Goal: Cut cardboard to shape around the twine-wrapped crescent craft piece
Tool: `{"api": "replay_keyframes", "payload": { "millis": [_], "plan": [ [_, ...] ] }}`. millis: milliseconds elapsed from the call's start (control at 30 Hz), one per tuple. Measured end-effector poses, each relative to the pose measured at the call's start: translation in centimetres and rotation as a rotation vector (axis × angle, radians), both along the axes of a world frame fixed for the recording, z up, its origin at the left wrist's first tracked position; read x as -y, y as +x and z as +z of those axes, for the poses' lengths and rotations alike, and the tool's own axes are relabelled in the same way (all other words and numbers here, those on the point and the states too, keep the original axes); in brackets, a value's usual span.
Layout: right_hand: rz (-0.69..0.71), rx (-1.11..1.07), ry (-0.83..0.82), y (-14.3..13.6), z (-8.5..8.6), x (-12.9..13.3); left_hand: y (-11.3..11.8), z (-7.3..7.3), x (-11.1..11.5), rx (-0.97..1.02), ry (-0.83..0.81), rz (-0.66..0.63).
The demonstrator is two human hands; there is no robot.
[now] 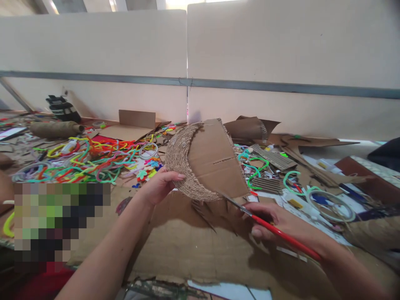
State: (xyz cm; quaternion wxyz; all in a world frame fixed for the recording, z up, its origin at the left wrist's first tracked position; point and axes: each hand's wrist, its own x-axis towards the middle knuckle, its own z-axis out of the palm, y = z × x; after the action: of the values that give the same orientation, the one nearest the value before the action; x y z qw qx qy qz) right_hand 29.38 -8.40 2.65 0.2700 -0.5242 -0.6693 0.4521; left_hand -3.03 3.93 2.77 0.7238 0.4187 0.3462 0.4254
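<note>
My left hand (162, 185) pinches the lower left edge of a piece of cardboard (212, 160), thumb on top. Rows of brown twine (178, 166) form a curved band along the cardboard's left and bottom side; the rest of its face is bare, with a short slit across it. In my right hand (275, 223) is a slim paintbrush (281, 237) with a long red handle and a silver metal front. Its tip touches or nearly touches the lower edge of the piece, close to the end of the twine band.
A large cardboard sheet (187, 246) lies under my hands. Colourful pipe cleaners (103, 158) pile up at left, near a twine roll (56, 129). Tape rolls (331, 204) and corrugated scraps (275, 158) lie at right. A white partition (281, 46) stands behind. Part of the lower left is blurred out.
</note>
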Motion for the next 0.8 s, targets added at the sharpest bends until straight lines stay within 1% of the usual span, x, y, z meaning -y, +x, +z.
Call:
{"api": "replay_keyframes", "payload": {
  "millis": [100,233,400,500,633,800],
  "plan": [
    [0.112,0.051,-0.099,-0.1,0.3,-0.2,0.0,0.0,0.0,-0.009,0.005,-0.004],
    [0.110,0.072,-0.109,-0.2,0.4,-0.6,0.1,0.1,-0.1,-0.018,-0.009,0.008],
    [0.126,0.096,-0.125,0.2,-0.5,-0.7,0.2,0.1,0.0,-0.027,-0.015,0.019],
    [0.138,0.146,-0.089,0.5,-0.7,-0.5,0.2,0.0,-0.1,-0.035,-0.008,-0.008],
    [0.143,0.205,-0.071,0.4,-0.5,-0.4,0.1,0.0,-0.1,-0.037,0.011,-0.067],
    [0.168,0.246,-0.067,0.4,-0.6,-0.3,0.0,0.1,0.0,-0.042,0.004,-0.079]
  ]
}}
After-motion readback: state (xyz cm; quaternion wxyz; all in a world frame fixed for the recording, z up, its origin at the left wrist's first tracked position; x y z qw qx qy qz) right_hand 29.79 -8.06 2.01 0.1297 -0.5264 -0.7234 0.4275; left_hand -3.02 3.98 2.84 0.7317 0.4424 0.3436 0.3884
